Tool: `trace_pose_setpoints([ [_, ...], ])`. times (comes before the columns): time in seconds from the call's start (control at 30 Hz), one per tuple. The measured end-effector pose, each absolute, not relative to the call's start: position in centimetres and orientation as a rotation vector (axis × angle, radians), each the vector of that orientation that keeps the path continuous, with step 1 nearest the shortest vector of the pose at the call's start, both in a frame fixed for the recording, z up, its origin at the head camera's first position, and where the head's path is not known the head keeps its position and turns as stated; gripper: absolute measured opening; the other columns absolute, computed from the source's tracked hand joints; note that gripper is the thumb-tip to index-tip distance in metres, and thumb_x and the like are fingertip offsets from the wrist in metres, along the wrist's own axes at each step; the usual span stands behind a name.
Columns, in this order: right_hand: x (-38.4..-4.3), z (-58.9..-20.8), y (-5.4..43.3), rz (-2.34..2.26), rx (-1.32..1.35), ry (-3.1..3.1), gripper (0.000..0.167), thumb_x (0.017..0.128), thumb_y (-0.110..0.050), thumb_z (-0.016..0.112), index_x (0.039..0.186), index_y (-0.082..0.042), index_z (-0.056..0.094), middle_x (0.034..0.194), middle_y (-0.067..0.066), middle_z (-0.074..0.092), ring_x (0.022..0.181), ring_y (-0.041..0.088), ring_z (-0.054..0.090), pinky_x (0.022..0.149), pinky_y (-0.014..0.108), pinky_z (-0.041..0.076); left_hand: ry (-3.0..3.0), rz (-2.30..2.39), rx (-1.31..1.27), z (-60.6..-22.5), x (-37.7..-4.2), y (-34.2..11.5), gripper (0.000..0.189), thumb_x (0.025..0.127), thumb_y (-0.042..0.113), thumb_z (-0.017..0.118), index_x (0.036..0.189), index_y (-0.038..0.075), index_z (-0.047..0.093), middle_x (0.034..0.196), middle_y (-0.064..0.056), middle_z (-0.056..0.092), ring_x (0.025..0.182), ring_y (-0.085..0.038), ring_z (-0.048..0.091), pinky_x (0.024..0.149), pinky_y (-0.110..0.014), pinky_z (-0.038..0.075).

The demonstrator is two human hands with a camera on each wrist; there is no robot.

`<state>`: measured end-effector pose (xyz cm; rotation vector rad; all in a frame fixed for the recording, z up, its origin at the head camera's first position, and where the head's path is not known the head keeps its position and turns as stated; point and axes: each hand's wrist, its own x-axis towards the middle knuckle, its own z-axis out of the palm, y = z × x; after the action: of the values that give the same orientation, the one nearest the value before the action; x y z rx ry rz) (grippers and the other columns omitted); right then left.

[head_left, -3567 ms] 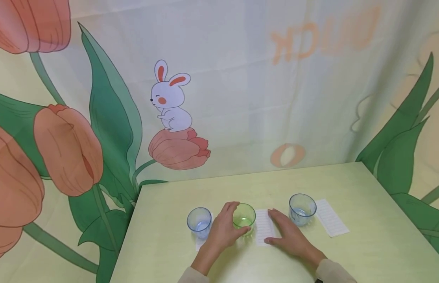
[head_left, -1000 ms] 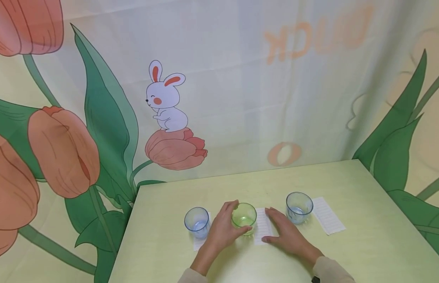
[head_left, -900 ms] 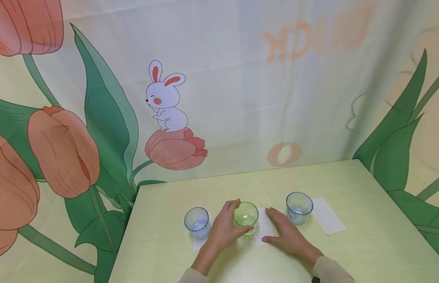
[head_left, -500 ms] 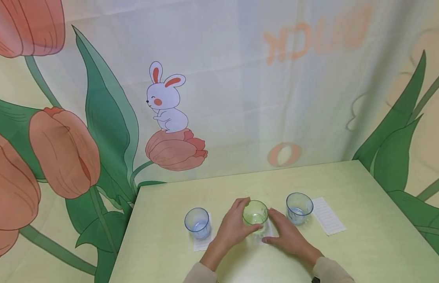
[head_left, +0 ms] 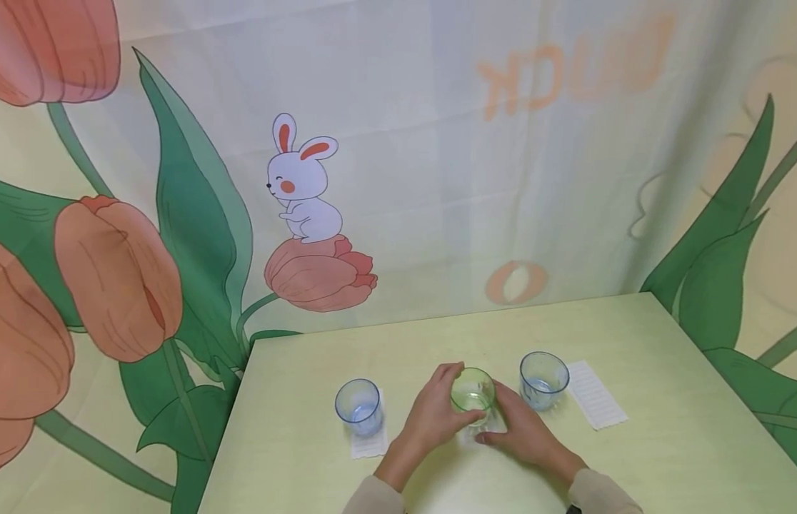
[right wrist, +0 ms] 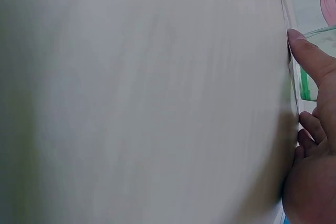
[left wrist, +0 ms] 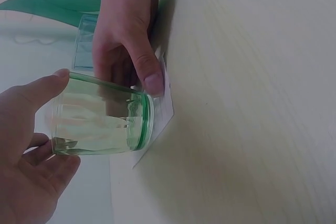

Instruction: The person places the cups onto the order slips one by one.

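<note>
Left grip [head_left: 430,414] on green glass [head_left: 473,392], 1 paper [left wrist: 165,103] mostly hidden, right grip [head_left: 525,427] part-hidden

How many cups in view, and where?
3: the green cup, held in the left hand; the left blue cup, left of it; the right blue cup, just beyond the right hand.

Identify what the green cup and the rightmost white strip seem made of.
The green cup: glass or clear plastic, smooth and glossy; its walls are see-through. The white strip: probably matte paper; it lies flat, carries faint lines and has a ragged near edge.
</note>
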<state>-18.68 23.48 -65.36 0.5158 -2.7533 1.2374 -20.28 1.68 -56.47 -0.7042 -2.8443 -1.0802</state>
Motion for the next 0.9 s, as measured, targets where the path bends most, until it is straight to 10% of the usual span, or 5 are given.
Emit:
trace_pose_setpoints([
  [0.9,-18.73,-65.26,23.56,1.289,0.54,-2.732,0.107,0.078,-0.034,0.096,0.163,-0.006,0.038,0.163,0.018,0.044,0.15,0.042,0.04,0.121,0.064,0.032,-2.849,-1.041,-0.69,-56.88,-20.11,1.95,0.09,0.086,0.043,0.089,0.158,0.009,0.047,0.152,-0.004,0.054,0.135,-0.027,0.059,0.111,-0.041,0.051],
])
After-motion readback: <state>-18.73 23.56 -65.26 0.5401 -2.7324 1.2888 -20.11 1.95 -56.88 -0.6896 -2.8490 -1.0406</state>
